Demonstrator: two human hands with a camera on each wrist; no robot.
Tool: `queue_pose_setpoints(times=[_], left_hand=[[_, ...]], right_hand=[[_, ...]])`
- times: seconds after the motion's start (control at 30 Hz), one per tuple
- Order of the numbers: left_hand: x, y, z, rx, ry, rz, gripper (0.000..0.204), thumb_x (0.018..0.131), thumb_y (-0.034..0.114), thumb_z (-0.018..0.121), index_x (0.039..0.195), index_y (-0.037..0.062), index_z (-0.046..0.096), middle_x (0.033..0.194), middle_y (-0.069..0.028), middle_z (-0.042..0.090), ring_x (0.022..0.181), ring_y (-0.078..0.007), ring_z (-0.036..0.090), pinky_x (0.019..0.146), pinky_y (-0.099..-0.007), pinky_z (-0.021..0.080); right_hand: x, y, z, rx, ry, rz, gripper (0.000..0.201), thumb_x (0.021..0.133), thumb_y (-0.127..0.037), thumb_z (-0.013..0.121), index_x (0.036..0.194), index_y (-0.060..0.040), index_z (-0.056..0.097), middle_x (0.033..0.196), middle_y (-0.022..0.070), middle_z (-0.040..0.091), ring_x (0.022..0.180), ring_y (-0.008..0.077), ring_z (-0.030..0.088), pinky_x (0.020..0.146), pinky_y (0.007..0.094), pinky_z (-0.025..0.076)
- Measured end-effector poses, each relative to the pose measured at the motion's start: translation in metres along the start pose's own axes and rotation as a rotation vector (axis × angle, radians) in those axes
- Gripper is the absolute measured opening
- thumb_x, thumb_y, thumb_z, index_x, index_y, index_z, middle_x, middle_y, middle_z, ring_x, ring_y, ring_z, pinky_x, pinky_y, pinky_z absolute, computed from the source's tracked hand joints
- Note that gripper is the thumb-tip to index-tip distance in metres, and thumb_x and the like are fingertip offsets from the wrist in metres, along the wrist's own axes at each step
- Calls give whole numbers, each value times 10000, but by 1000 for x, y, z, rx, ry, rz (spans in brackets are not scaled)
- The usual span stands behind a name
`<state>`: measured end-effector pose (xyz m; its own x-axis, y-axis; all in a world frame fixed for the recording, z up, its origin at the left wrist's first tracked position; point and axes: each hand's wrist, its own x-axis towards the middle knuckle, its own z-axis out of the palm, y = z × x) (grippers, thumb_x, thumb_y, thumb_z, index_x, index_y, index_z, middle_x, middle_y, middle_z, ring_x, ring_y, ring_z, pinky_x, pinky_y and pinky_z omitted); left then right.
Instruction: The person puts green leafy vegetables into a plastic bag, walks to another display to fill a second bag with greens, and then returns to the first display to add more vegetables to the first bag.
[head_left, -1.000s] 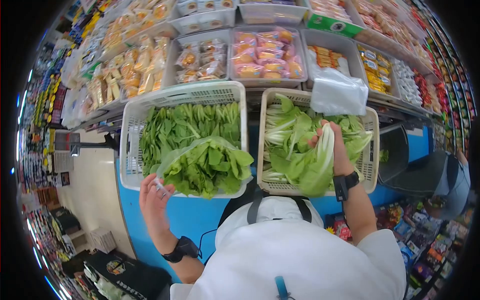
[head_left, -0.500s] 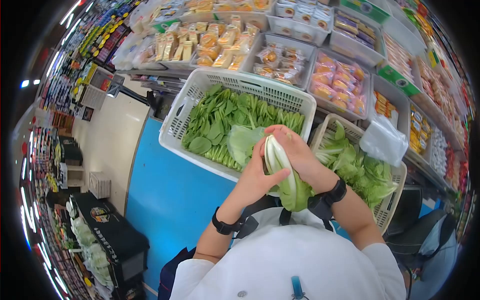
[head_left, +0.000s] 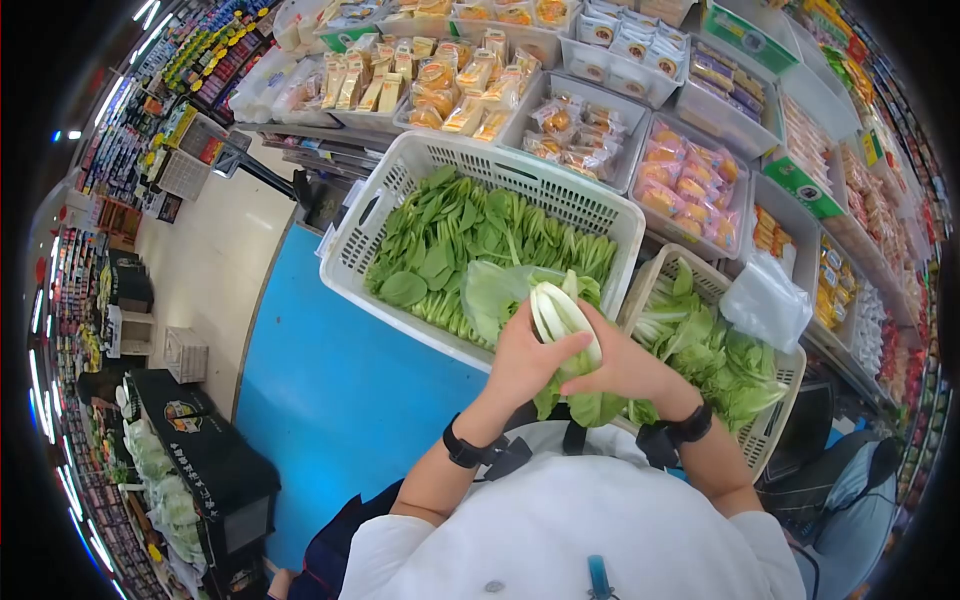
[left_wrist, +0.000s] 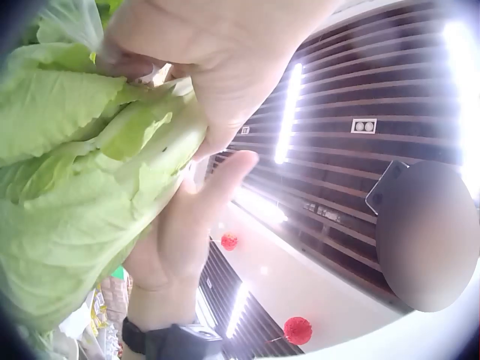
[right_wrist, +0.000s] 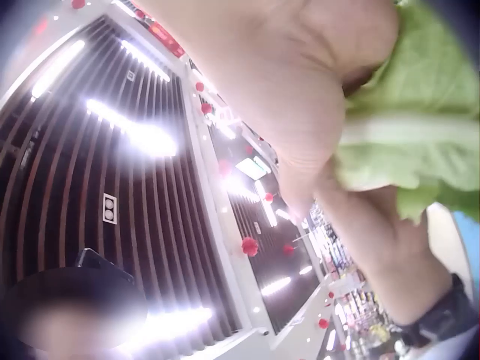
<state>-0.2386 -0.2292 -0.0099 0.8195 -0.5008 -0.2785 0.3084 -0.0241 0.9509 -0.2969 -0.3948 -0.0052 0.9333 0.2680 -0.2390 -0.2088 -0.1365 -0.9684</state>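
Observation:
A head of white-stalked leafy greens [head_left: 562,312] is between my two hands, close in front of my chest, its pale stalk end pointing away from me. My left hand [head_left: 522,358] grips it from the left, thumb across the stalks. From the other side my right hand [head_left: 628,368] wraps round it, its fingers partly hidden. Broad green leaves [left_wrist: 67,187] fill the left of the left wrist view. Just beyond the hands, a clear plastic bag [head_left: 488,295] with lettuce lies over the near side of the white crate [head_left: 420,325], which holds rows of leafy greens.
Right of the hands, a beige crate [head_left: 778,420] holds more loose greens, with a stack of clear bags [head_left: 765,300] at its far edge. Bins of packaged snacks [head_left: 690,185] line the far side. Blue flooring [head_left: 330,350] lies to the left.
The right hand has carried the greens from over the beige crate to the left, where the left hand, having left the bag, joined it. The view turned left; lately the grip shifted slightly.

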Motion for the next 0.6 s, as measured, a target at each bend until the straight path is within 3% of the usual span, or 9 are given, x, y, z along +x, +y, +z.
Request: queue_pose_setpoints(times=[0.03, 0.13, 0.2, 0.27, 0.33, 0.4, 0.47, 0.53, 0.6], left_hand=[[1, -5, 5, -3, 3, 3, 476, 780, 203, 773, 1153, 1, 556, 1050, -92, 619, 914, -150, 603, 805, -295, 493], [-1, -13, 10, 183, 88, 89, 477, 815, 248, 748, 1175, 5, 552, 1096, -113, 568, 944, -169, 593, 821, -296, 485], [-5, -4, 9, 87, -46, -18, 463, 876, 259, 683, 1234, 11, 524, 1140, -120, 517, 1023, -196, 561, 852, -307, 475], [-11, 2, 0, 83, -78, 84, 451, 928, 215, 614, 1309, 20, 470, 1217, -120, 501, 1100, -203, 528, 872, -315, 469], [-21, 11, -17, 50, 46, 166, 423, 963, 201, 538, 1340, 33, 446, 1316, -104, 492, 1179, -194, 497, 934, -295, 418], [-28, 23, -48, 60, 34, 147, 433, 995, 252, 462, 1371, 43, 410, 1330, -132, 509, 1143, -205, 542, 866, -278, 438], [-30, 26, -71, -137, -5, 39, 450, 1015, 299, 397, 1392, 55, 382, 1332, -159, 528, 1077, -224, 600, 790, -257, 451], [-32, 30, -73, -122, 24, 15, 472, 1022, 338, 359, 1406, 63, 360, 1364, -187, 513, 976, -235, 650, 747, -262, 467], [-33, 32, -73, -143, 33, 23, 471, 1021, 331, 370, 1407, 61, 353, 1385, -193, 497, 931, -230, 661, 744, -258, 470]], right_hand=[[-1, 10, 3, -14, 71, -43, 957, 723, -234, 824, 1477, -51, 263, 1358, 123, 483, 1229, 209, 482, 1021, 341, 387], [-1, 16, 18, 180, 197, -20, 926, 695, -155, 832, 1452, -44, 310, 1348, 99, 488, 1223, 184, 486, 1016, 333, 395], [-2, 32, 16, 259, 248, -32, 888, 698, -128, 819, 1436, -38, 333, 1292, 73, 528, 1201, 162, 503, 1005, 324, 412], [-6, 42, 9, 362, 298, 11, 871, 695, -96, 806, 1429, -37, 342, 1201, 74, 583, 1127, 181, 566, 978, 337, 446], [-8, 26, 2, 544, 274, 0, 842, 691, -93, 798, 1414, -42, 369, 1121, 79, 619, 1032, 207, 622, 948, 357, 476], [-15, 33, -16, 776, 115, 27, 832, 702, -119, 795, 1419, -44, 379, 1103, 90, 624, 950, 225, 649, 898, 371, 502], [-5, 31, -33, 694, 20, 76, 840, 711, -138, 792, 1433, -49, 371, 1128, 66, 616, 984, 190, 621, 902, 341, 485], [14, 27, -38, 286, -249, 266, 858, 709, -132, 786, 1448, -60, 357, 1171, 56, 600, 1045, 149, 571, 920, 311, 455], [39, 19, -23, 257, -272, 232, 857, 713, -127, 769, 1456, -58, 346, 1197, 65, 588, 1072, 154, 554, 934, 308, 444]])
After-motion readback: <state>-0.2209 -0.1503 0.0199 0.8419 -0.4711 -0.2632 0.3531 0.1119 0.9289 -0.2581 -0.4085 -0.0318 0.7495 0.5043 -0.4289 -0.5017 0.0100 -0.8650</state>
